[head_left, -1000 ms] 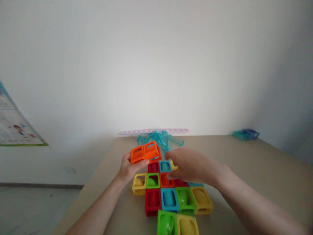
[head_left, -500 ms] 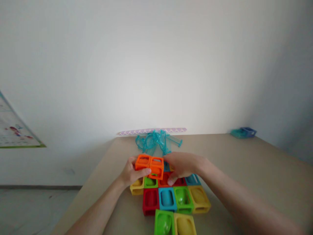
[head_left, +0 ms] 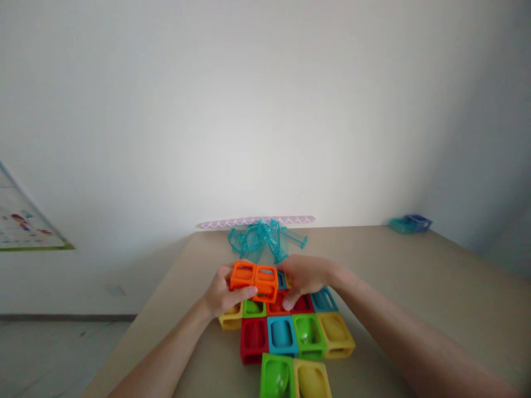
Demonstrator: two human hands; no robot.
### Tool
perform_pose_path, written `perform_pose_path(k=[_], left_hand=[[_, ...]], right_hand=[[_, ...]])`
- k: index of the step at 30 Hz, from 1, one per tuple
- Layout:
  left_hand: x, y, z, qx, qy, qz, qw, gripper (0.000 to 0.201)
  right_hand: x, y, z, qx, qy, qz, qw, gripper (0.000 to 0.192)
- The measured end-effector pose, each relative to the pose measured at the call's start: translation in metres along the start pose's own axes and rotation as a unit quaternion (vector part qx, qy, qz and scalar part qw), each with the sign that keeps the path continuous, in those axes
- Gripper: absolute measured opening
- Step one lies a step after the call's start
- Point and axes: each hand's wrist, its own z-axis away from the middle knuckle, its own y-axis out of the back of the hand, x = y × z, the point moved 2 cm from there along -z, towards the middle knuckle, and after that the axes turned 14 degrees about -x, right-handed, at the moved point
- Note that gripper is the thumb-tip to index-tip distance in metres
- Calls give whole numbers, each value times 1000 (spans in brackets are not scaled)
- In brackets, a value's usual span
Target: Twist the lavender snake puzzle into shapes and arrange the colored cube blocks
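1. Joined pair of orange, open-framed plastic cubes (head_left: 254, 282): held tilted, overlapping the back-left part of the rows.
2. Red, blue, green and yellow windowed plastic cubes (head_left: 282, 335): set in rows, mostly edge to edge.

Through the head camera I saw a beige tabletop (head_left: 365, 260) — on it lay rows of hollow coloured blocks (head_left: 282, 335), translucent teal pieces (head_left: 263, 235) behind them and, at far right, a blue container (head_left: 420, 223).

My right hand (head_left: 305, 278) has open bench (head_left: 373, 260) to its right; leftward orange cubes (head_left: 254, 275) block it, coloured cubes (head_left: 282, 335) crowd nearward, teal pieces (head_left: 269, 236) the far middle.
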Motion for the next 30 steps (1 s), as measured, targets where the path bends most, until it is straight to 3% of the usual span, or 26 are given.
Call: perform_pose_path(k=[6, 15, 27, 30], left_hand=[[12, -1, -4, -93, -44, -122, 987, 26], [21, -5, -8, -160, -78, -204, 963, 32], [12, 5, -6, -47, -94, -263, 959, 23], [16, 6, -3, -8, -101, -272, 957, 21]], right_hand=[[6, -1, -6, -9, 13, 26, 1000, 54], [11, -4, -10, -43, 37, 4, 998, 62], [3, -7, 0, -60, -4, -47, 997, 62], [-9, -5, 8, -7, -33, 24, 999, 56]])
